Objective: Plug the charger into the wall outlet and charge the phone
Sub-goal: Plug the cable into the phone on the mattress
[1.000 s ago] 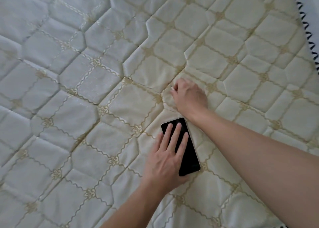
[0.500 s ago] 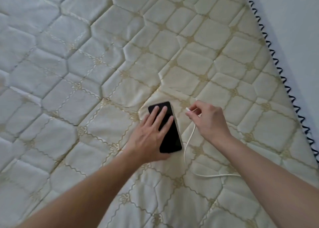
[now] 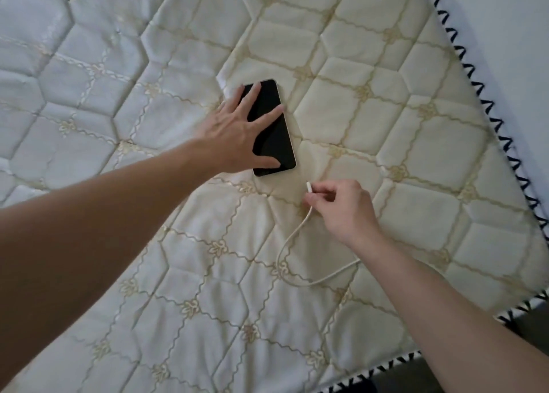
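A black phone lies screen up on the quilted cream mattress. My left hand rests flat on the phone's left half, fingers spread, thumb near its lower edge. My right hand pinches the end of a white charging cable just behind its small plug. The plug tip points up toward the phone's lower end and stays a short gap below it. The cable loops down across the mattress and disappears under my right forearm. No wall outlet or charger brick is in view.
The mattress edge, trimmed with black zigzag stitching, runs down the right side and along the lower right. A pale wall lies beyond it at the top right. A dark floor strip shows at the lower right corner.
My right hand has come down from beside the phone's top to below its lower end, still holding the cable plug. My left hand stays on the phone, its fingers spread wider.
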